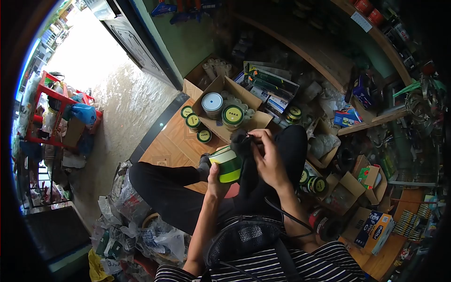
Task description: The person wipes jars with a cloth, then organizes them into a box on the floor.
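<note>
My left hand (215, 184) is wrapped round a green and yellow can (229, 170), held tilted above my lap. A dark cloth (242, 144) lies against the can's right side and hangs down beside it. The fingers of my right hand (269, 162) are closed in a pinch on the upper part of this cloth. Past my hands, a cardboard box (219, 126) holds a grey-lidded tin (212, 104) and a yellow-lidded can marked PAKA (232, 115). Several smaller yellow-lidded cans (192, 121) stand on the floor left of the box.
My crossed legs (162, 181) surround the work area. Plastic bags (141, 230) are heaped at lower left. Boxes (345, 192) and more cans (319, 184) crowd the right, under wooden shelves (300, 51). A doorway and a red rack (56, 105) are at left.
</note>
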The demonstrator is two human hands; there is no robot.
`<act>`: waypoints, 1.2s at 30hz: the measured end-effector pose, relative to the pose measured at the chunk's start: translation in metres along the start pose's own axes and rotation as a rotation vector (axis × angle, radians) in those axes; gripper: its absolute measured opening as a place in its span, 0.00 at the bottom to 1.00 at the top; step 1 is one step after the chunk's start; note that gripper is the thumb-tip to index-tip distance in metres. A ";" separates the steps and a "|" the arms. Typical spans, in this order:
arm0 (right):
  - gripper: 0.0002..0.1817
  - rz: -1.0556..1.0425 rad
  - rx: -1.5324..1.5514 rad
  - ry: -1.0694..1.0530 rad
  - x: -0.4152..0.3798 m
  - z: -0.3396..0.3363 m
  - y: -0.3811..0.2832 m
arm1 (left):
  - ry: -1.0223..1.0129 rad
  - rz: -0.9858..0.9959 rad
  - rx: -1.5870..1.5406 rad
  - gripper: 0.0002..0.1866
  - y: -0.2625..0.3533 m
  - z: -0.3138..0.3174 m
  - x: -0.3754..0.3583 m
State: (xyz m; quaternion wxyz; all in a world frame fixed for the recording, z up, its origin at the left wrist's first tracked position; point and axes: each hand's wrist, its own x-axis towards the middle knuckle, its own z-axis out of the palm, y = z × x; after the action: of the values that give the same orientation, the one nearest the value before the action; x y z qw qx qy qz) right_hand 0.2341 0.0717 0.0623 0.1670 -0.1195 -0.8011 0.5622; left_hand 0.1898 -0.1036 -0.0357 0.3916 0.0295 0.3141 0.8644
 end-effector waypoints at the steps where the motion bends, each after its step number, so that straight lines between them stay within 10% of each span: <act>1: 0.13 -0.045 -0.050 0.031 0.001 0.006 0.000 | 0.027 0.035 0.051 0.44 -0.005 -0.001 0.002; 6: 0.60 -0.198 -0.733 -0.186 -0.014 0.029 -0.036 | 0.221 0.092 0.420 0.41 -0.033 -0.030 0.000; 11: 0.62 -0.331 -0.479 -0.241 0.016 0.027 -0.021 | 0.146 0.052 0.652 0.32 -0.013 0.006 0.000; 13: 0.58 -0.220 -0.125 -0.128 0.033 0.022 -0.001 | 0.218 -0.132 0.286 0.33 -0.021 -0.023 0.002; 16: 0.38 0.256 0.596 -0.201 0.045 0.017 0.047 | 0.153 0.167 0.142 0.50 0.009 0.037 0.004; 19: 0.42 0.527 0.899 -0.218 0.027 0.018 0.062 | 0.062 0.220 0.230 0.49 0.023 0.039 0.011; 25: 0.51 -0.200 -0.485 0.186 -0.012 0.062 0.031 | 0.337 0.326 0.786 0.37 0.006 0.014 0.025; 30: 0.50 0.171 0.261 -0.072 0.026 0.027 -0.009 | 0.206 0.300 0.649 0.35 0.016 0.037 0.014; 33: 0.46 0.670 1.174 -0.253 0.041 0.021 0.019 | -0.070 0.315 0.424 0.54 0.030 0.040 0.014; 36: 0.47 0.712 1.239 -0.335 0.026 0.023 0.051 | -0.032 0.257 0.480 0.58 0.040 0.066 0.013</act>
State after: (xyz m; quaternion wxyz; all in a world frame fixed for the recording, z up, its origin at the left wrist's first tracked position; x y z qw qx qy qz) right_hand 0.2015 0.0790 0.0101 -0.1136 -0.1688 -0.2639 0.9429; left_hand 0.1738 -0.0800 0.0369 0.2652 0.1748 0.4976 0.8072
